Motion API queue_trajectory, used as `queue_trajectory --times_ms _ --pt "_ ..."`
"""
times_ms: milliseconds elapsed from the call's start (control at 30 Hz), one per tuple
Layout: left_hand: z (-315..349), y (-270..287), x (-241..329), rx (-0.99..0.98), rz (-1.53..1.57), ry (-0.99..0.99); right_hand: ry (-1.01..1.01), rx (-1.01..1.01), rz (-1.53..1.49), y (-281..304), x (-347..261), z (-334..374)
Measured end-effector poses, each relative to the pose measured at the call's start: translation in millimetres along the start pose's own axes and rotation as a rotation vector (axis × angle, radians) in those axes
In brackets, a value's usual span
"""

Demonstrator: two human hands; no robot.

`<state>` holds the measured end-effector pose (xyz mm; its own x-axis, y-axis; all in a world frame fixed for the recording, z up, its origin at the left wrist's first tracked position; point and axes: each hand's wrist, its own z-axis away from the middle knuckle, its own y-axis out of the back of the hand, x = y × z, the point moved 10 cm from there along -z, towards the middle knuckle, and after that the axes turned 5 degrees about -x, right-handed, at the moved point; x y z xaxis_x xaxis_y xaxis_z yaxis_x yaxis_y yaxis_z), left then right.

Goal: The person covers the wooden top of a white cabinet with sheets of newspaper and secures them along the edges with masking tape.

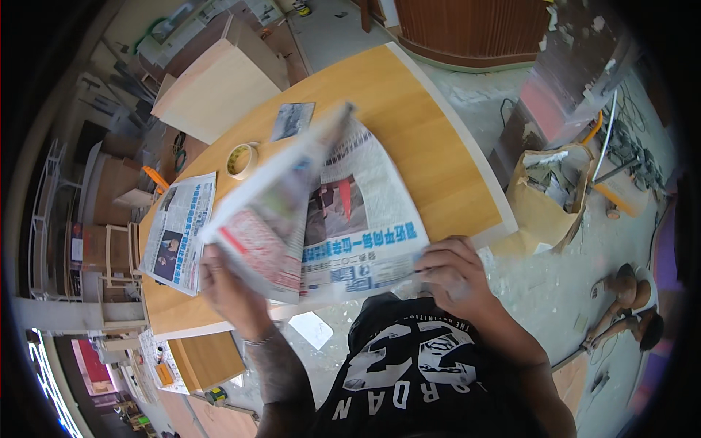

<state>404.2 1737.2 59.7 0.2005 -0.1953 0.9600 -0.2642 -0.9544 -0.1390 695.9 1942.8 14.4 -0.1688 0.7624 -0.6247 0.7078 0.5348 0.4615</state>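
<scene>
A newspaper [365, 241] is spread above the tabletop, its left leaf lifted and folding over, smeared by motion. My left hand [230, 296] has closed on the lower left edge of that leaf. Fingers of my right hand [454, 271] pinch the newspaper's lower right corner at the near edge of the table. Another folded newspaper [175, 237] lies flat at the left. Beyond my left hand sit a roll of tape [241, 160] and a small grey printed piece [293, 121].
The wood-topped table [423, 117] has a pale edge. A pale wooden box [219, 87] stands beyond it. To the right are a paper bag of scraps [558, 182] and a crouching person [628, 303]. A white sheet [311, 331] lies on the floor.
</scene>
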Motion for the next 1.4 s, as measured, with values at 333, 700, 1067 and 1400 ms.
queue_trajectory --times_ms 333,700,1067,1400 --pt "-63.3 97.7 52.8 -0.059 0.091 -0.069 -0.04 0.081 0.251 65.6 17.6 -12.7" --pt "-81.4 93.0 58.5 -0.118 -0.112 -0.005 -0.216 0.192 -0.211 98.2 77.5 -59.7" --pt "-13.8 56.7 114.9 -0.191 -0.291 -0.503 -0.379 -0.243 0.09 55.6 47.0 -109.4" --pt "59.1 12.8 140.6 -0.453 -0.48 -0.762 -0.483 -0.399 -0.002 -113.6 91.8 -199.6"
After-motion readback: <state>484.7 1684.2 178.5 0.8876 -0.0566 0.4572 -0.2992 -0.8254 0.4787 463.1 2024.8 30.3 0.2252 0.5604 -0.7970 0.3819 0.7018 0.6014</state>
